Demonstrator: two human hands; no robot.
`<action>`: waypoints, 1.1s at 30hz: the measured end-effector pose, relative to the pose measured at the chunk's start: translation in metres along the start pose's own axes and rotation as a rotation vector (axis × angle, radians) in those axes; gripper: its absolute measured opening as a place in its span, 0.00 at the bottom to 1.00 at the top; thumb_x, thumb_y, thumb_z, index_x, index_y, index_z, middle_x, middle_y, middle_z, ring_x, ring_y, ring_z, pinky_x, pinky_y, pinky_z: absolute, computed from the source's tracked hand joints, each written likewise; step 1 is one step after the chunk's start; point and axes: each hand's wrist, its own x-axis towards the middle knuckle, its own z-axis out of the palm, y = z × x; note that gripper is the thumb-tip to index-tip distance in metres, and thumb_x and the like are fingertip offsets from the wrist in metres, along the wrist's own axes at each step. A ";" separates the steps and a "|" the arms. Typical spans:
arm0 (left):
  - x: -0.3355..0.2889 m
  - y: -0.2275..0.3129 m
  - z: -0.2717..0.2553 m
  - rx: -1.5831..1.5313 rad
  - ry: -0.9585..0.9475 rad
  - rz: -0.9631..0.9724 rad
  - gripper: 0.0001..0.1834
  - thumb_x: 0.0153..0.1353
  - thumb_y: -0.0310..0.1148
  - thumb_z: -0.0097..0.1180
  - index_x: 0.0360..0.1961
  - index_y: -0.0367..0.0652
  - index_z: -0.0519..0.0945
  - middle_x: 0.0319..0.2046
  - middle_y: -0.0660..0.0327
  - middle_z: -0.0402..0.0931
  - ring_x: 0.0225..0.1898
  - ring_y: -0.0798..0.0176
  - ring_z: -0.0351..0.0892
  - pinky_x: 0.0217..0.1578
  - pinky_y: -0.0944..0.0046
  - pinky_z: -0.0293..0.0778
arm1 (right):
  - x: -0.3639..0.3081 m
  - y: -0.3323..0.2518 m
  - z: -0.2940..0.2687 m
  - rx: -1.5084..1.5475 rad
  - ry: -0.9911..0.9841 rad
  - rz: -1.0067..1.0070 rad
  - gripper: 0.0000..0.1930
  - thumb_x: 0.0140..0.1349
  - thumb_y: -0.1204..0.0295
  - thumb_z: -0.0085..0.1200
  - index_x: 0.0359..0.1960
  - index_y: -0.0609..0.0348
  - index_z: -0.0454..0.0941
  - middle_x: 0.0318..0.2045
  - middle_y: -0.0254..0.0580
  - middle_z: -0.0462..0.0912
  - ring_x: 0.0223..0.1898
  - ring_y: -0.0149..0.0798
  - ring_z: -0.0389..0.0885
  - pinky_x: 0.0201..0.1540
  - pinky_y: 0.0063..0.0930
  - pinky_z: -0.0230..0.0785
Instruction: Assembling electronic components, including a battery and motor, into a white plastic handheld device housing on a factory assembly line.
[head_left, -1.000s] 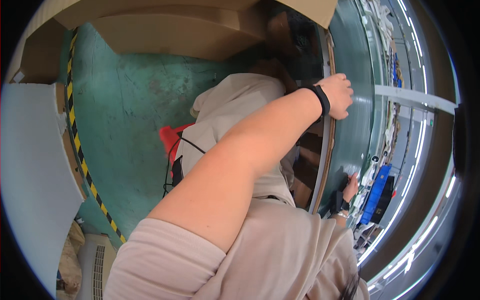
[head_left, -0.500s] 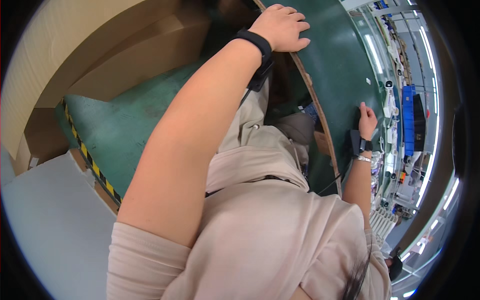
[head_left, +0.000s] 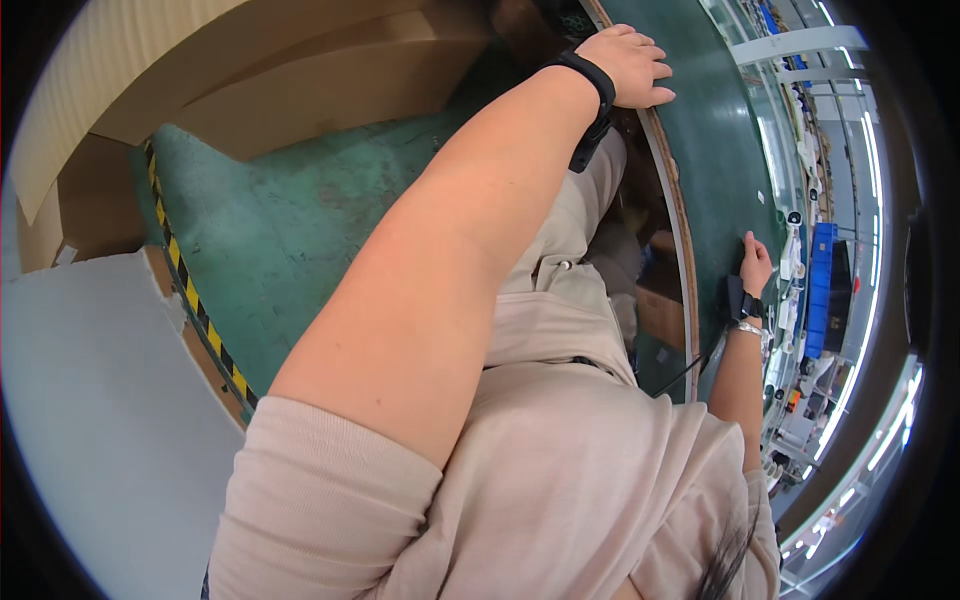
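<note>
My left hand [head_left: 628, 66] lies palm down at the edge of the green tabletop [head_left: 697, 110], its fingers spread and nothing in them. A black band with a small dark device is round that wrist. Farther along the same surface, my right hand [head_left: 756, 267] rests with fingers loosely stretched and no object visible in it; part of its palm side is hidden. It wears a dark watch [head_left: 752, 306], a silver bracelet [head_left: 747, 328] and a black device beside the wrist.
Large cardboard boxes [head_left: 330, 95] stand on the green floor at the upper left. Yellow-black tape [head_left: 185, 265] runs beside a pale grey panel [head_left: 100, 370]. A small carton [head_left: 660, 312] sits under the table. Blue bins [head_left: 822, 290] and shelving line the right side.
The view has shifted, so the table, boxes and both hands appear farther right. My left hand stays spread at the table edge, and my right hand remains on the tabletop.
</note>
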 end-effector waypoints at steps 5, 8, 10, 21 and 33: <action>0.002 0.004 -0.001 0.038 0.006 0.005 0.26 0.65 0.55 0.35 0.56 0.55 0.72 0.61 0.65 0.64 0.65 0.63 0.56 0.65 0.58 0.47 | -0.005 0.003 0.000 0.051 0.019 -0.005 0.20 0.57 0.54 0.59 0.31 0.63 0.82 0.23 0.33 0.81 0.27 0.25 0.73 0.34 0.21 0.66; 0.004 0.004 0.002 0.052 0.010 -0.002 0.26 0.65 0.55 0.35 0.56 0.54 0.72 0.61 0.65 0.64 0.65 0.62 0.57 0.65 0.57 0.48 | -0.008 -0.004 0.001 0.066 0.031 0.013 0.20 0.57 0.55 0.59 0.31 0.63 0.81 0.22 0.32 0.80 0.26 0.24 0.73 0.33 0.21 0.65; 0.003 0.004 0.004 0.045 0.036 0.017 0.26 0.64 0.54 0.36 0.56 0.55 0.72 0.60 0.65 0.65 0.64 0.62 0.58 0.65 0.58 0.47 | -0.010 -0.008 0.000 0.055 0.030 -0.013 0.19 0.58 0.56 0.58 0.31 0.63 0.81 0.23 0.33 0.80 0.26 0.25 0.73 0.33 0.22 0.65; 0.001 0.002 0.011 0.013 0.097 0.018 0.24 0.65 0.52 0.39 0.56 0.54 0.72 0.60 0.62 0.65 0.64 0.60 0.58 0.65 0.57 0.50 | -0.017 -0.015 0.007 0.157 0.018 0.024 0.17 0.58 0.59 0.58 0.29 0.64 0.80 0.22 0.32 0.79 0.26 0.24 0.72 0.32 0.19 0.65; 0.017 0.012 0.008 -0.030 0.160 0.141 0.21 0.63 0.45 0.46 0.55 0.50 0.72 0.58 0.60 0.67 0.62 0.56 0.62 0.62 0.54 0.54 | -0.036 -0.050 -0.009 0.020 0.006 -0.107 0.10 0.54 0.67 0.59 0.30 0.63 0.79 0.27 0.42 0.79 0.33 0.39 0.78 0.38 0.31 0.69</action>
